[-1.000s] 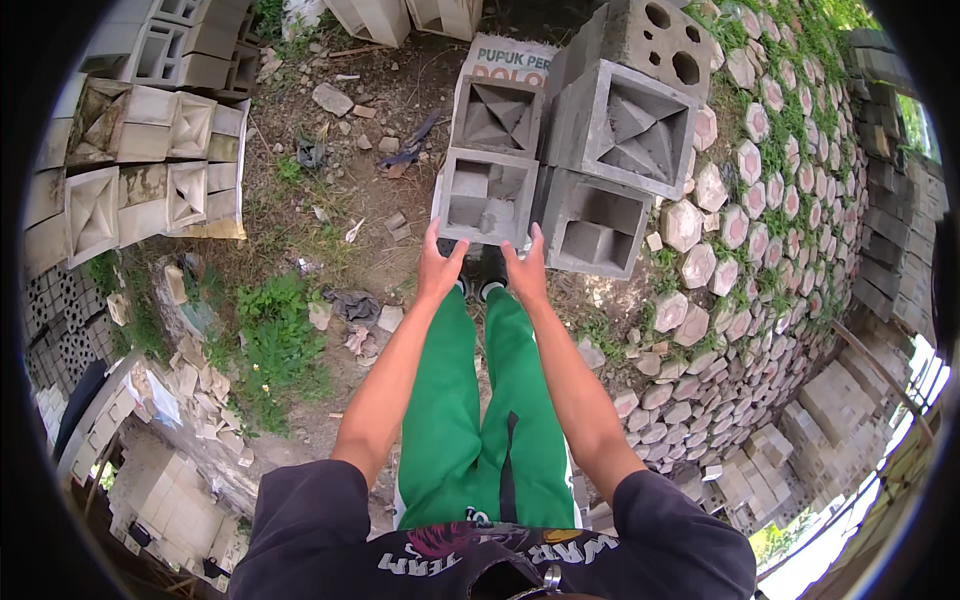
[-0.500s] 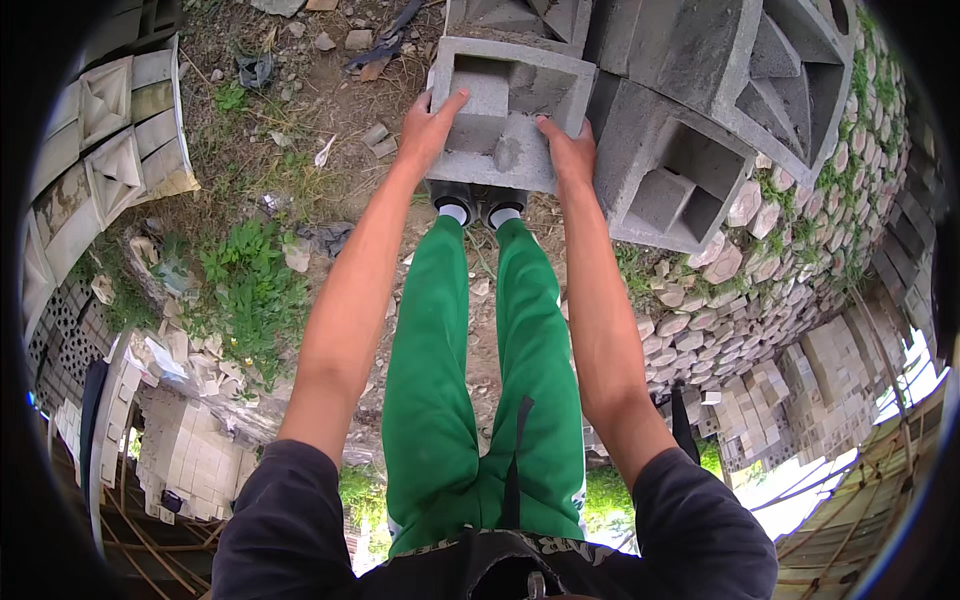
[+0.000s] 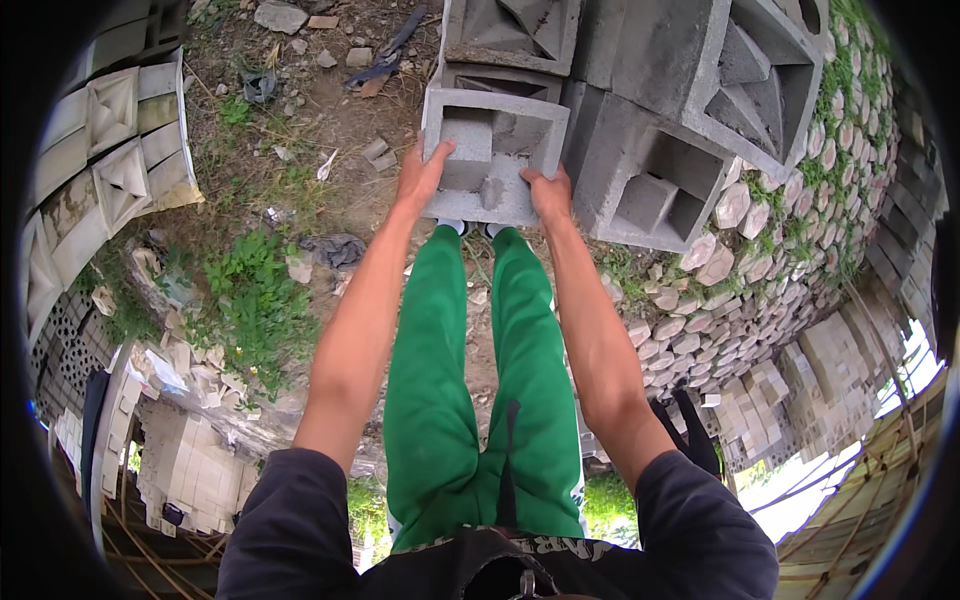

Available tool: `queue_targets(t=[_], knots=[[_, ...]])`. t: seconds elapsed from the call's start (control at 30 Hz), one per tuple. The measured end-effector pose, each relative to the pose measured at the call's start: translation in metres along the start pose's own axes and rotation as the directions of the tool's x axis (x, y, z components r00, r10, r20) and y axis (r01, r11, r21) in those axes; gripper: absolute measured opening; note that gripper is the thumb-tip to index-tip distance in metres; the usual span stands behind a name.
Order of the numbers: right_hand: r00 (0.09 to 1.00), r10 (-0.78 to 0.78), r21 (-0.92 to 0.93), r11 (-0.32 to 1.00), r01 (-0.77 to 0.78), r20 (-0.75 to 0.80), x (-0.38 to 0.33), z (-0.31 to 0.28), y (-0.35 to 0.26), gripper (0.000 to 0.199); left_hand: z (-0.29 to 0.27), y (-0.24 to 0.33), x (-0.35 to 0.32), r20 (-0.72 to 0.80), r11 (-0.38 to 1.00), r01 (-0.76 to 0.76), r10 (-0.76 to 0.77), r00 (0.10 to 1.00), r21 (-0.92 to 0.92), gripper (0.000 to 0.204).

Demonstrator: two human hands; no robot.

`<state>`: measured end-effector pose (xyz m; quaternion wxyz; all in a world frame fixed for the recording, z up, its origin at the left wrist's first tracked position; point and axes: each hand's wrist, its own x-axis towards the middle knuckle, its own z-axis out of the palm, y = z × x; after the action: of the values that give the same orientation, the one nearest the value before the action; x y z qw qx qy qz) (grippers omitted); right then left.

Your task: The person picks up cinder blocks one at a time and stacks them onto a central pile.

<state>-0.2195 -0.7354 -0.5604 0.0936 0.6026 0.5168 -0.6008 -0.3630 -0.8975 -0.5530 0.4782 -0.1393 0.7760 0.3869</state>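
Observation:
Between my hands is a grey concrete block (image 3: 478, 209) with a hollow, stepped inside. My left hand (image 3: 420, 178) grips its left side, with the thumb over the rim. On the opposite side my right hand (image 3: 549, 193) holds it the same way, thumb on the near inner edge. The fingers of both hands are mostly hidden behind the block's outer walls. Just beyond it stands another patterned concrete block (image 3: 514, 69); a gap shows between the two. The held block covers most of my shoes.
Stacked concrete blocks (image 3: 655, 170) rise close on my right, with a pyramid-patterned block (image 3: 765, 90) on top. Pale patterned blocks (image 3: 118, 165) stand at far left. Rubble, weeds (image 3: 255, 300) and a crumpled dark cloth (image 3: 335, 249) lie on the dirt. Hexagonal pavers (image 3: 715, 262) spread at right.
Both hands have drawn the held block toward me and slightly left. A gap has opened between it and the block beyond, and it covers more of my shoes.

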Motion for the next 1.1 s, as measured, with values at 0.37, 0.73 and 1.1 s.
queue_targets(t=[0.37, 0.73, 1.1], knots=[[0.992, -0.094, -0.104, 0.991, 0.084, -0.087, -0.019, 0.006, 0.026, 0.090, -0.012, -0.010, -0.011, 0.130, 0.968, 0.011, 0.022, 0.991, -0.249, 0.074], [0.973, 0.022, 0.247, 0.966, -0.080, 0.231, -0.017, -0.015, 0.039, 0.110, -0.020, 0.010, 0.016, 0.251, 0.926, -0.042, 0.145, 0.957, -0.375, 0.078], [0.919, 0.019, 0.321, 0.934, -0.156, 0.393, -0.046, -0.028, 0.015, 0.097, -0.029, 0.009, -0.039, 0.060, 0.924, -0.045, 0.073, 0.996, -0.381, 0.076]])
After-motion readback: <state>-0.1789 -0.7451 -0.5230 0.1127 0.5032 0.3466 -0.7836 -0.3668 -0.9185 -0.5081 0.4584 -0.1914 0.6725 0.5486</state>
